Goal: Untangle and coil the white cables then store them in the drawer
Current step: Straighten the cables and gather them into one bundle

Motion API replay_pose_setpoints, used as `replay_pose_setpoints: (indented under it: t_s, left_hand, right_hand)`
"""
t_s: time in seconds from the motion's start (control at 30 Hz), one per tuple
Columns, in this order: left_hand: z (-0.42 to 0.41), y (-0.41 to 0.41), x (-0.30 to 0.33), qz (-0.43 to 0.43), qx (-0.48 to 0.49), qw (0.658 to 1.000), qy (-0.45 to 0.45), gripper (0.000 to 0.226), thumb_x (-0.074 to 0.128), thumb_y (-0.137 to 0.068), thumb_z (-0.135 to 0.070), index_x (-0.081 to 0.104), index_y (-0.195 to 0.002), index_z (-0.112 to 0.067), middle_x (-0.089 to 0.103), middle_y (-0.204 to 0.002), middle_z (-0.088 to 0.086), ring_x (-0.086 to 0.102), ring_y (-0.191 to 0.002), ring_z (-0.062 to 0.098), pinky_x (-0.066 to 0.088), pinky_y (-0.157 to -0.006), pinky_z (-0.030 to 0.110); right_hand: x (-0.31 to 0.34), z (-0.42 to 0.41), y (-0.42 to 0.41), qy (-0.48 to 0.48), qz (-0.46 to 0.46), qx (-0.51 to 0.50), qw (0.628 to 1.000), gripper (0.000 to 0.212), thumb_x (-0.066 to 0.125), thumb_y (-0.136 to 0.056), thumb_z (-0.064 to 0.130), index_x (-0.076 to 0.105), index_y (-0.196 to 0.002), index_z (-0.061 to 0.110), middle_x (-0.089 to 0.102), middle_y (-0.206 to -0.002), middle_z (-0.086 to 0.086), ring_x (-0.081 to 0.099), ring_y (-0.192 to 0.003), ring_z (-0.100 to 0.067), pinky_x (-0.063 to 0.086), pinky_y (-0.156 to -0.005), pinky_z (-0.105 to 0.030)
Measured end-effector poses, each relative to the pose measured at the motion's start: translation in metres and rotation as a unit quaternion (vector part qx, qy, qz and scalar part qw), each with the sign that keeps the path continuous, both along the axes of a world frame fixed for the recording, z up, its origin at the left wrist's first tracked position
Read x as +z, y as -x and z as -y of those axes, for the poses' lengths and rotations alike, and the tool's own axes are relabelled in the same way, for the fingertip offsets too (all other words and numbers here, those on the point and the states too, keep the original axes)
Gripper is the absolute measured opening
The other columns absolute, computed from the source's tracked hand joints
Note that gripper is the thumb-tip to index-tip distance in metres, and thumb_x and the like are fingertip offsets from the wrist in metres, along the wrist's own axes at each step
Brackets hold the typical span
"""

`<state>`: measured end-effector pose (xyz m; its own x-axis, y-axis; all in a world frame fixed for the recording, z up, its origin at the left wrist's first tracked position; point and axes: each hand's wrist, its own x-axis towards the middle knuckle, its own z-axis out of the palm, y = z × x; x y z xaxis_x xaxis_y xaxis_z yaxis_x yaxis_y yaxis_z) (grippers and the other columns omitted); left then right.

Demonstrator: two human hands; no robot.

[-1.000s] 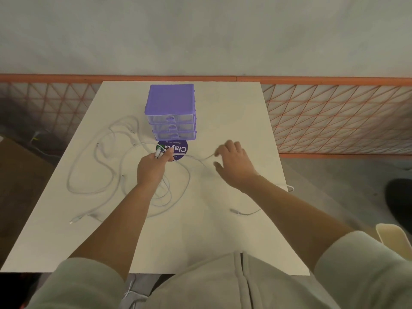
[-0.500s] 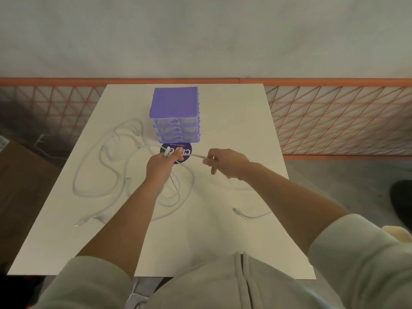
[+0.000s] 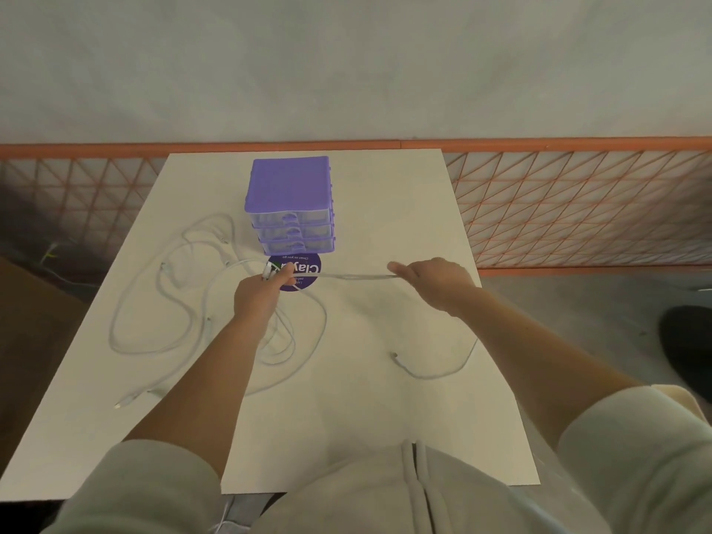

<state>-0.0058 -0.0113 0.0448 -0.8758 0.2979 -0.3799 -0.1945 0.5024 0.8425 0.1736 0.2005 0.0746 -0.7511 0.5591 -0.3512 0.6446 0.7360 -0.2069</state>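
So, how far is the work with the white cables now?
Early stage. Nothing is stored: all three drawers of the purple drawer unit are closed. In hand: the left hand grips connector ends while the right hand pulls one cable stretch taut. Left: the tangled cables on the table need untangling, coiling and storing.

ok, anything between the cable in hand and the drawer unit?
Nothing solid. The taut cable runs between the left hand and right hand, just in front of the purple drawer unit. All three drawers look closed, so one must be opened first. Loose cables remain tangled on the table, left.
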Motion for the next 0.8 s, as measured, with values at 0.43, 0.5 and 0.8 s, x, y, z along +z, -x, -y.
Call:
replay_pose_setpoints:
  t_s: [0.43,0.5,0.8]
  left_hand:
    - [0.019,0.016,-0.01,0.008,0.035,0.999,0.016,0.033,0.067,-0.084,-0.054,0.075,-0.081,-0.022,0.043,-0.07,0.003,0.037,-0.059,0.013,0.031,-0.059,0.03]
    - [0.02,0.015,-0.012,0.01,0.027,0.999,0.013,0.033,0.068,-0.083,-0.054,0.074,-0.078,-0.022,0.042,-0.071,0.003,0.036,-0.06,0.013,0.03,-0.057,0.029]
    - [0.018,0.009,-0.014,0.0,0.025,1.0,0.015,0.034,0.067,-0.085,-0.052,0.074,-0.084,-0.019,0.047,-0.068,0.001,0.04,-0.061,0.013,0.034,-0.064,0.03]
  right_hand:
    - [-0.029,-0.03,-0.035,-0.046,-0.04,0.016,0.998,0.048,0.022,-0.1,0.057,0.051,-0.107,0.02,0.055,-0.106,0.0,0.048,-0.104,-0.026,0.038,-0.079,-0.037]
    - [-0.034,-0.031,-0.039,-0.086,-0.026,0.017,0.996,0.049,0.02,-0.101,0.056,0.053,-0.11,0.021,0.054,-0.109,0.0,0.044,-0.109,-0.027,0.033,-0.092,-0.039]
    - [-0.033,-0.037,-0.046,-0.049,-0.118,-0.053,0.99,0.051,0.041,-0.093,0.064,0.065,-0.091,0.019,0.058,-0.108,-0.001,0.05,-0.105,-0.026,0.041,-0.082,-0.035]
